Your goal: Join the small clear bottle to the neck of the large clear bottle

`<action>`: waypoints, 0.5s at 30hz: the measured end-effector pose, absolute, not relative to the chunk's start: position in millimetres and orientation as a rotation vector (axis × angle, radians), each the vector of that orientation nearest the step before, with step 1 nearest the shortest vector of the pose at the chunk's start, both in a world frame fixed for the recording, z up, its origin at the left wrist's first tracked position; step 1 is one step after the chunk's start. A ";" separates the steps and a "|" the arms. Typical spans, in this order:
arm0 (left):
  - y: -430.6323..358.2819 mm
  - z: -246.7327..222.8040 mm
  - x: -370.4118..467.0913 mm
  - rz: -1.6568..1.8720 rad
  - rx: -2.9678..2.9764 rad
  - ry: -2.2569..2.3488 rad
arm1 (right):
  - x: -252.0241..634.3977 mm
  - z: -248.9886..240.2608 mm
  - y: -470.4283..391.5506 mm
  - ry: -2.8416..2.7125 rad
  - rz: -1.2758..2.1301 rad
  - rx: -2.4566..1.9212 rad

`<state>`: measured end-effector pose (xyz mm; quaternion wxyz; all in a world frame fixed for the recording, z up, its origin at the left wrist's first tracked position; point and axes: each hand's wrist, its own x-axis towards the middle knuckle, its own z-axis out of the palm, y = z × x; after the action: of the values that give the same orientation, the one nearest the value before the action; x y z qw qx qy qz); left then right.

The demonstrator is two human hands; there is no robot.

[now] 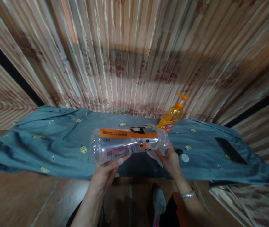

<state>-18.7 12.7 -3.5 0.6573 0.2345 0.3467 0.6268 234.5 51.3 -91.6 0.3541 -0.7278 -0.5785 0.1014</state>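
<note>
A large clear plastic bottle (122, 143) with an orange and black printed label lies sideways in the air above the cloth, its neck toward the right. My left hand (109, 171) supports its underside near the base, thumb along the side. Around the neck end, my right hand (169, 160) is closed, and some of its fingers are hidden behind the bottle. A white tissue or wipe (155, 157) shows below the neck beside my right hand; whether the hand grips it I cannot tell.
A pump bottle of yellow liquid (171, 116) stands behind the neck. A white cap (185, 157) and a small dark cap (179, 152) lie right of my right hand. Farther right is a black phone (230, 150). A blue-green cloth (61, 142) covers the table, with pleated curtains (125, 69) behind.
</note>
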 end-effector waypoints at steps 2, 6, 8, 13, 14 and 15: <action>12.5 -2.8 -18.6 1.415 0.530 0.795 | 234.7 -92.2 51.1 -1.498 0.256 -1.882; 12.5 -1.0 -17.3 1.415 0.529 0.816 | 235.1 -94.5 51.3 -1.496 0.251 -1.870; 12.8 -1.5 -16.7 1.420 0.519 0.822 | 234.9 -94.8 51.6 -1.476 0.260 -1.883; 12.7 -2.3 -15.7 1.453 0.501 0.843 | 233.1 -92.6 51.9 -1.450 0.275 -1.878; 12.3 -1.2 -15.4 1.453 0.501 0.842 | 232.9 -92.3 51.9 -1.446 0.283 -1.880; 11.8 0.3 -15.1 1.452 0.500 0.837 | 232.8 -92.2 51.9 -1.440 0.290 -1.883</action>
<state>-15.1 11.8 0.3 0.6415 0.2193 0.3672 0.6368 232.8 51.9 -92.2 0.3677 -0.7332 -0.5608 0.1129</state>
